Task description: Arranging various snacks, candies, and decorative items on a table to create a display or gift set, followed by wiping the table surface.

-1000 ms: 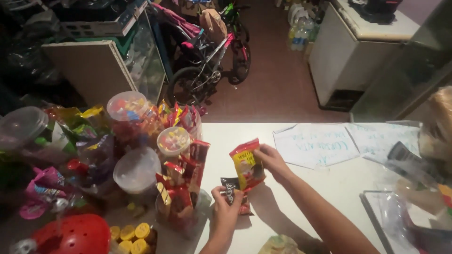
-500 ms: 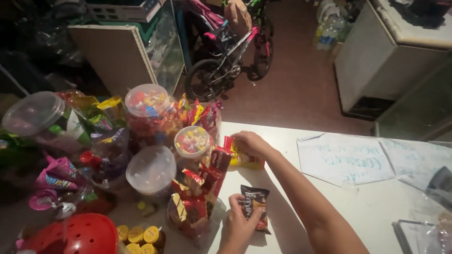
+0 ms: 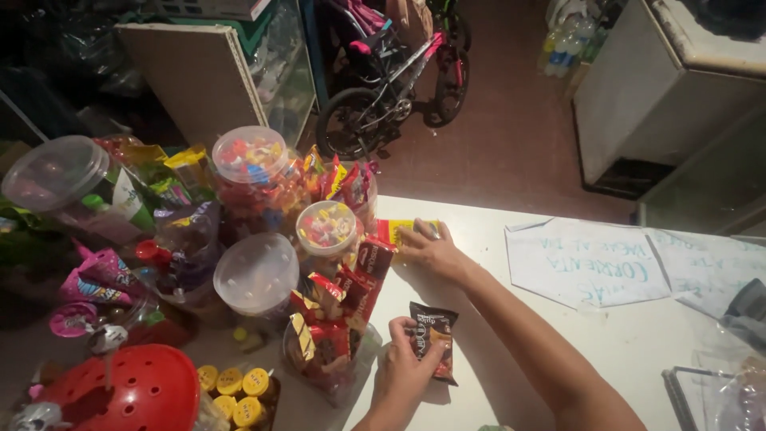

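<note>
Now, both my hands rest on snack packets on the white bench [image 3: 495, 359].

My left hand [image 3: 403, 371] lies with its fingers [image 3: 423, 369] curled onto a dark brown snack packet [image 3: 435, 335], which lies flat on the bench just right of the clear tub of red packets [image 3: 331, 343]; whether the fingers pinch it or only press on it I cannot tell. My right hand [image 3: 435, 251] lies farther from me, beyond that tub, palm down with fingers spread flat over a yellow and red packet [image 3: 395, 231], pressing it to the bench and not wrapped around it. Just left of the yellow packet stands a lidded jar of sweets [image 3: 325, 227]. Well to the tub's right lies a sheet of paper with handwriting [image 3: 586, 263].
</note>
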